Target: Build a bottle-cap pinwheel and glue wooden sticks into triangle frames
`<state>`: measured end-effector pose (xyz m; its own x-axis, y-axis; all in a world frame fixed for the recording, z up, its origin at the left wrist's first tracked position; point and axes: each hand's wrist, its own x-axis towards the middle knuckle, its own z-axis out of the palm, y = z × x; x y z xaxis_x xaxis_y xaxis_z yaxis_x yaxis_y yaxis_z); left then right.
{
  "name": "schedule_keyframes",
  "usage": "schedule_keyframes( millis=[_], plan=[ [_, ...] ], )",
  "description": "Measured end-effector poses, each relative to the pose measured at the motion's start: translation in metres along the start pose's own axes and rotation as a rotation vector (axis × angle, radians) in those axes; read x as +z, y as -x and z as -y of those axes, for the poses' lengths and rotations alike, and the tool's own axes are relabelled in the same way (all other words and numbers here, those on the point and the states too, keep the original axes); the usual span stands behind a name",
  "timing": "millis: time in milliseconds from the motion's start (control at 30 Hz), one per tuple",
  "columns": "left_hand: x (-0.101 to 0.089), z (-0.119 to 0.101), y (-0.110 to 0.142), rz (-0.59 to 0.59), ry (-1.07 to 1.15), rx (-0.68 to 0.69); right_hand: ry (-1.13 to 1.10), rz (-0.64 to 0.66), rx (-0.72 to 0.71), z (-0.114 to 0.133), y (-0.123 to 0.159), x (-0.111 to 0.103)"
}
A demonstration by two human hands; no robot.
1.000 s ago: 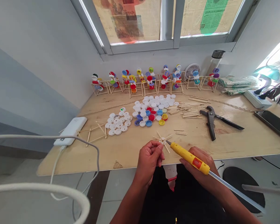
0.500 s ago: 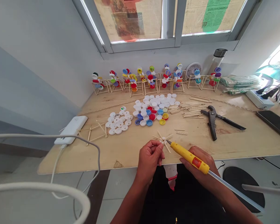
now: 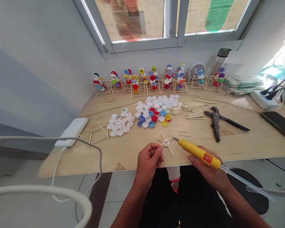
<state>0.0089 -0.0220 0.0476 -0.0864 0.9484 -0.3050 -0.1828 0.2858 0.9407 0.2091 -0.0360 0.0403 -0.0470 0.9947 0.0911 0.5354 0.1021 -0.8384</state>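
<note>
A white bottle cap (image 3: pixel 166 143) lies near the table's front edge with several short wooden sticks (image 3: pixel 170 149) fanning out from it like spokes. Beside it on the left, my left hand (image 3: pixel 149 160) is closed, thumb and fingertips pinching the end of one wooden stick that reaches onto the cap. My right hand (image 3: pixel 207 167) is wrapped round a yellow hot glue gun (image 3: pixel 194 150), with a clear glue stick (image 3: pixel 245 182) coming out of its back end. The gun's dark nozzle points left, a little to the right of the cap and close to a stick's outer end.
White and coloured caps (image 3: pixel 154 111) lie mid-table, with loose sticks (image 3: pixel 196 110) and black-handled cutters (image 3: pixel 217 122) to the right. Small stick frames with coloured cap wheels (image 3: pixel 153 83) line the back. A white power bank (image 3: pixel 72 131) and cable are left, a phone (image 3: pixel 280 125) right.
The glue gun has moved right, its nozzle drawing away from the cap's centre. My left hand has shifted slightly left, still pinching at the sticks.
</note>
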Motion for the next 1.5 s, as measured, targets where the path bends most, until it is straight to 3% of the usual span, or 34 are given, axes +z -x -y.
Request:
schedule_keyframes(
  millis=[167,300,467,633,1133,1500],
  plan=[
    [-0.011,0.008,-0.001,-0.047,-0.104,0.073,-0.17,-0.058,0.175,0.0,-0.002,-0.003],
    [-0.013,0.02,0.001,-0.051,-0.339,0.191,-0.208,-0.094,0.244,-0.004,-0.002,0.001],
    [-0.013,0.024,-0.003,-0.037,-0.676,0.349,-0.176,-0.155,0.245,-0.01,0.0,0.004],
    [-0.017,0.024,-0.015,-0.058,-0.933,0.458,-0.196,-0.084,0.2,-0.005,0.0,0.001],
    [-0.025,0.023,-0.05,-0.06,-0.73,0.437,-0.2,-0.085,0.208,-0.007,0.001,0.001],
    [-0.025,0.02,-0.022,-0.071,-0.657,0.456,-0.208,-0.088,0.222,-0.004,-0.004,0.003]
  ],
)
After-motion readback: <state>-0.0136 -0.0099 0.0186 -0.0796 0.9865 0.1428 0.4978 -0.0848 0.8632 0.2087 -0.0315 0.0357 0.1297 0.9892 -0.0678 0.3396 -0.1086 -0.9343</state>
